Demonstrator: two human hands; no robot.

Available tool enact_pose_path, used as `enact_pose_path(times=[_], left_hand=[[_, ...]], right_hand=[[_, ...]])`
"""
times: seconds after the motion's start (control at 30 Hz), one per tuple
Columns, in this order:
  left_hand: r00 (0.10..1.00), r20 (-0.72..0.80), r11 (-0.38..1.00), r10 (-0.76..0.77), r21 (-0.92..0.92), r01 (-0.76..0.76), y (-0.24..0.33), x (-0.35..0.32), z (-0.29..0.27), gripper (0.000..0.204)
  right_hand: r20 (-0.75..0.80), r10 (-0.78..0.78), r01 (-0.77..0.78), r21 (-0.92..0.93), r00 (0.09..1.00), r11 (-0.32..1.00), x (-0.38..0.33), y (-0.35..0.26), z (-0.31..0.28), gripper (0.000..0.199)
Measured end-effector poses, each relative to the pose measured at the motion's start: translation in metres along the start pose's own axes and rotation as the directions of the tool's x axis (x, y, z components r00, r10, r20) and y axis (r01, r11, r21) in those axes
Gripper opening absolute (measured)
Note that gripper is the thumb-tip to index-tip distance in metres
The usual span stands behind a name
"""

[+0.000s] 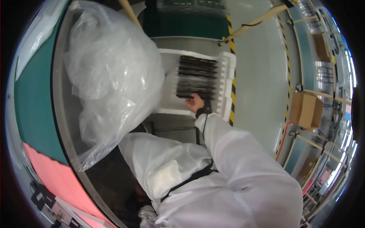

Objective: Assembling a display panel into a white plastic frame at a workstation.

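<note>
Several thin dark flat pieces (197, 68) stand on edge in a row inside a white foam tray (227, 81), whose right wall has slots. The middle of the row looks blurred. My right hand (195, 102) is at the near end of the row, its fingers and thumb closed around the edge of the nearest dark piece (184, 93). A black wristband with a small box and a cord (204, 109) sits at that wrist. I cannot see my left hand.
A large clear plastic bag (114, 68) bulges over the bench's edge, left of the tray. Beyond the tray stands a dark green surface (190, 26). Yellow-black floor tape (233, 93) runs along the right. Cardboard boxes (306, 110) sit on far-right racks; pink sheeting (57, 178) lies lower left.
</note>
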State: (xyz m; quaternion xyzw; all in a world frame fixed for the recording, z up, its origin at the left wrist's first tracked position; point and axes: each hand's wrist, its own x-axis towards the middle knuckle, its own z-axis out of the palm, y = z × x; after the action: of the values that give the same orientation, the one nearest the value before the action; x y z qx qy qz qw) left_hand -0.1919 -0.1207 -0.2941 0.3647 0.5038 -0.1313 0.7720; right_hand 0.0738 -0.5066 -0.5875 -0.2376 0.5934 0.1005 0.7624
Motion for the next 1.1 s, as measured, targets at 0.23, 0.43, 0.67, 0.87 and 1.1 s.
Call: enact_pose_path(times=[0.23, 0.43, 0.67, 0.87, 1.1], left_hand=[[0.999, 0.027, 0.982, 0.027, 0.185, -0.031, 0.018, 0.007, 0.022, 0.040], [0.998, 0.010, 0.958, 0.063, 0.279, -0.063, 0.015, -0.006, 0.011, 0.040], [0.996, 0.021, 0.919, 0.091, 0.383, -0.092, 0.017, -0.013, 0.005, 0.039], [0.992, 0.038, 0.886, 0.119, 0.446, -0.124, 0.012, -0.014, 0.004, 0.039], [0.987, 0.060, 0.847, 0.152, 0.506, -0.161, 0.008, -0.012, 0.001, 0.039]], right_hand=[[-0.062, -0.014, 0.021, 0.115, 0.998, 0.993, 0.005, 0.032, 0.010, 0.024], [0.111, 0.091, -0.007, -0.596, 0.990, 0.803, -0.041, 0.010, 0.015, 0.026], [0.723, -0.184, 0.494, -0.612, 0.666, -0.617, -0.094, -0.052, -0.005, 0.022], [0.756, -0.106, 0.504, -0.527, 0.646, -0.685, -0.101, -0.069, -0.010, 0.023], [0.782, 0.031, 0.481, -0.352, 0.623, -0.803, -0.098, -0.056, -0.008, 0.029]])
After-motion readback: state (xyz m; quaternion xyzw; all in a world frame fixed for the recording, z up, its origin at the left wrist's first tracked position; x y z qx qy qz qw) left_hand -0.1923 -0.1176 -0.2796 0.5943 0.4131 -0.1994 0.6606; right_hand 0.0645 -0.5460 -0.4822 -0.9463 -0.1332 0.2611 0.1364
